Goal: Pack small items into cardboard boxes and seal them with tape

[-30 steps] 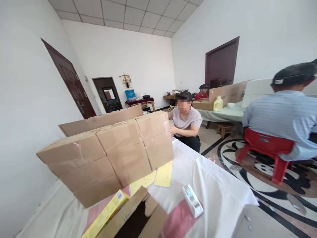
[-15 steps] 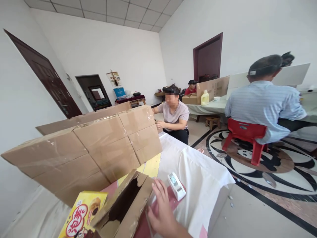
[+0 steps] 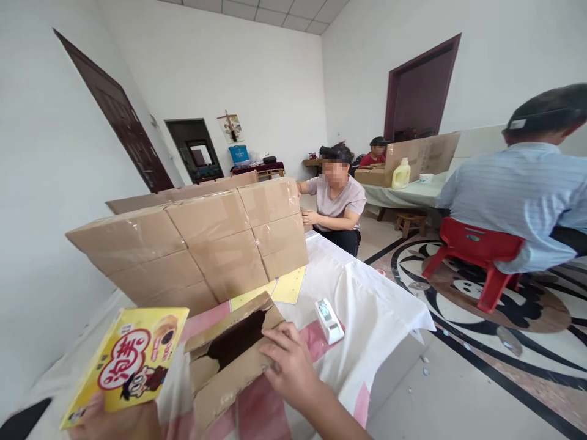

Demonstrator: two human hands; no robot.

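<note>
The left hand grasps the yellow pack by its lower edge, left of the carton, whose rim the right hand touches, presumably for steadying, though whether it grips is unclear.

Open carton I touch: matt cardboard, edges torn rough | left of carton, yellow box I grip: smooth, glossy printed card | right of carton, white device: smooth plastic | behind carton, stacked boxes: matt cardboard, shiny clear tape | under carton, tablecloth: wrinkled cloth
</note>
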